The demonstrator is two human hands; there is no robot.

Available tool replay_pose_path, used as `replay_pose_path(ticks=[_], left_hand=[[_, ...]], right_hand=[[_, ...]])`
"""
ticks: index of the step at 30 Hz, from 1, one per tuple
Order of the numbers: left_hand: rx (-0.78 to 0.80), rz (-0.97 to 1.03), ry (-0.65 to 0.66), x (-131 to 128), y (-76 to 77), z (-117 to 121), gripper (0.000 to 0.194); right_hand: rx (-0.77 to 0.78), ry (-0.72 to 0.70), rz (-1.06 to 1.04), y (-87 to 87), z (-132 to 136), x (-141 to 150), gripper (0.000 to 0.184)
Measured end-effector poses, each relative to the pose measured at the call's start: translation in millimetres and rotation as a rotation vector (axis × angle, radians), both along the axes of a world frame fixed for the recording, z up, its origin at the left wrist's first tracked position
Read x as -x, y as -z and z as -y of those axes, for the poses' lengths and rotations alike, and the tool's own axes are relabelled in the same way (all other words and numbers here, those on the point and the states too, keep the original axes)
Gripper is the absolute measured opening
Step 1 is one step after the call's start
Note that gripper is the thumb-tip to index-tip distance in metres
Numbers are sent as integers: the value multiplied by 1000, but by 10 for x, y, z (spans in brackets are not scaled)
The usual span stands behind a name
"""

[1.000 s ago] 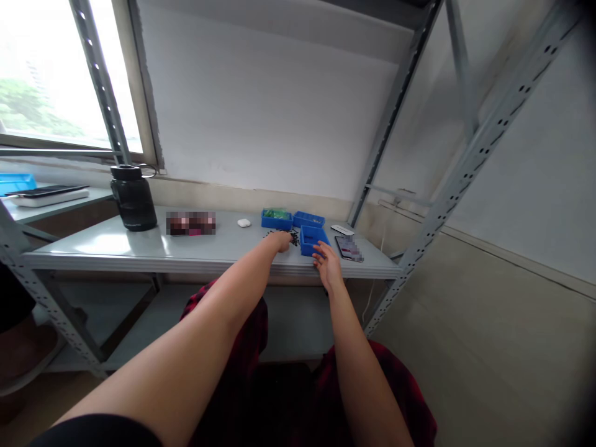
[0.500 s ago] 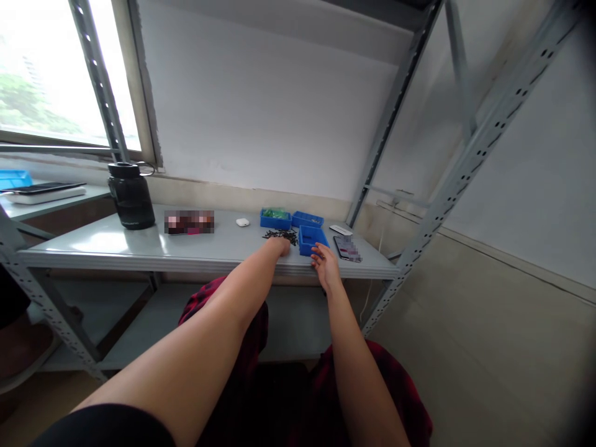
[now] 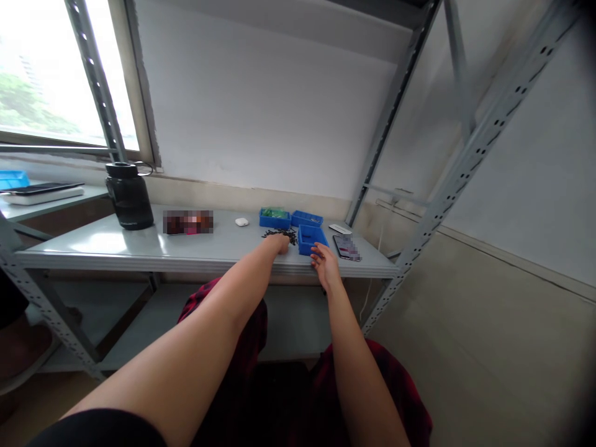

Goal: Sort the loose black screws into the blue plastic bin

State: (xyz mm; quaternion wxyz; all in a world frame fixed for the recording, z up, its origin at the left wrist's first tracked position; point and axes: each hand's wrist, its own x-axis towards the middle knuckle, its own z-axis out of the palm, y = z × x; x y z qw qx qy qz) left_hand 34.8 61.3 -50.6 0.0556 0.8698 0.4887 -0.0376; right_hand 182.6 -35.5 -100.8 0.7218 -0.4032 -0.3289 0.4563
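My left hand is closed and turned down at the near side of a loose pile of small black pieces, perhaps screws. Its fingertips are hidden, so what they pinch cannot be made out. My right hand is at the front right corner of a blue bin, its fingers loosely bent and apart, with nothing visible in them. A few dark bits lie inside this bin. Behind the pile is a second blue bin with green plastic bags in it. A third blue bin sits beside that one, holding small pieces.
A phone and a white flat object lie on the right of the grey shelf. Toward the left are a white earbud case, a blurred-out item and a black bottle. Metal uprights frame the shelf.
My left hand has shifted very slightly at the pile. My right hand stays by the blue bin. The camera view has moved a little.
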Motion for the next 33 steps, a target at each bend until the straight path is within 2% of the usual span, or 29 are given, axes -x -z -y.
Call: replay_pose_path(ticks=[5, 22, 30, 33], left_hand=[[0, 13, 13, 30, 23, 16, 36], [-33, 45, 55, -9, -98, 107, 25], [-109, 275, 209, 17, -254, 184, 27], [-140, 361, 287, -43, -356, 304, 26]], right_hand=[[0, -1, 7, -1, 0, 4, 26], [2, -7, 23, -6, -1, 11, 30], [-56, 42, 394, 64, -48, 72, 38], [-66, 61, 439, 84, -84, 100, 42]])
